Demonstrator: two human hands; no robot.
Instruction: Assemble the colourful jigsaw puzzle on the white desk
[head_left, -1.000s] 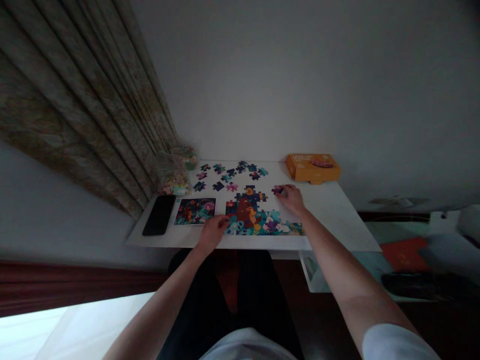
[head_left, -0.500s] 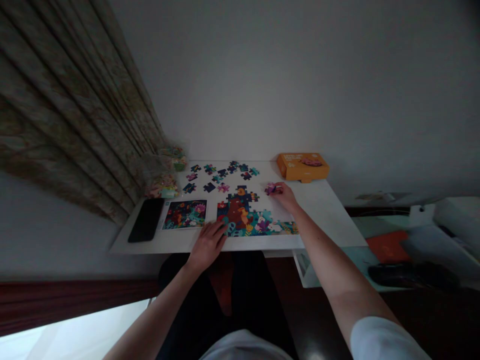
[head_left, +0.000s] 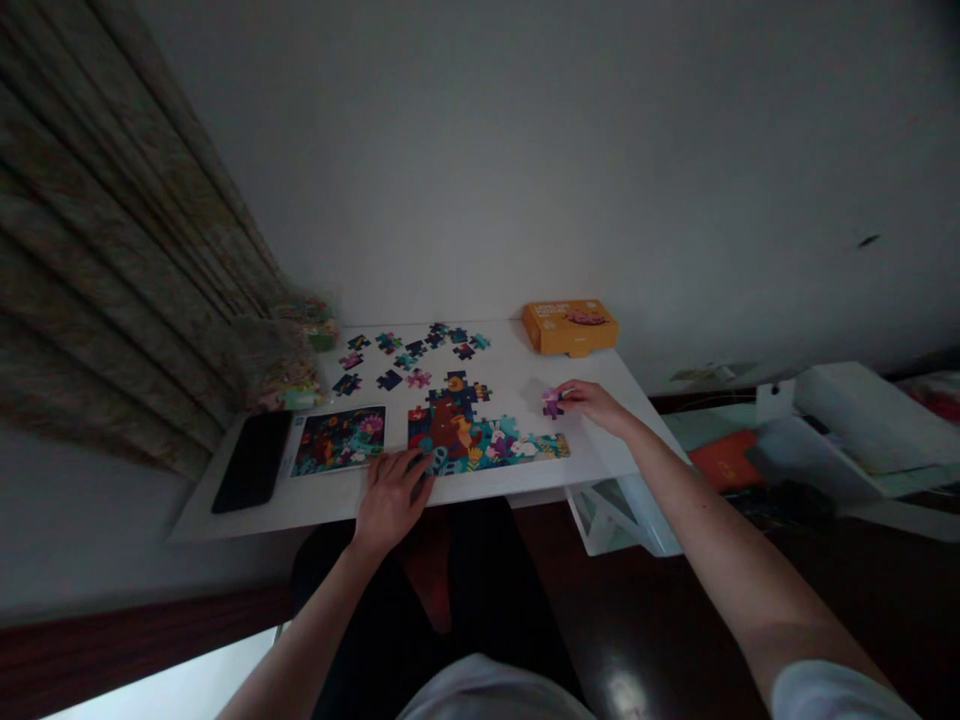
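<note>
Between the fingertips of my right hand [head_left: 596, 405] is a purple puzzle piece [head_left: 553, 403], held over the table right of the joined pieces. My left hand [head_left: 394, 497] lies flat at the table's front edge, fingers stretched out. Its fingertips touch the lower left corner of the partly joined jigsaw puzzle [head_left: 457, 430], which shows a brown bear and white rabbits among plants. Left of that hand lies the picture sheet [head_left: 337, 440] with the colourful scene. Several loose puzzle pieces [head_left: 390, 380] are scattered behind the joined part.
An orange puzzle box [head_left: 571, 328] stands at the back against the wall. A black phone [head_left: 253, 460] lies at the table's left end, before clear bags of small pieces [head_left: 281, 365] by the curtain [head_left: 142, 260]. An open white drawer [head_left: 600, 525] juts out below the table's right side.
My right hand has moved to the right and slightly nearer with the purple piece. My left hand stays by the puzzle's corner. The view has turned to the right.
</note>
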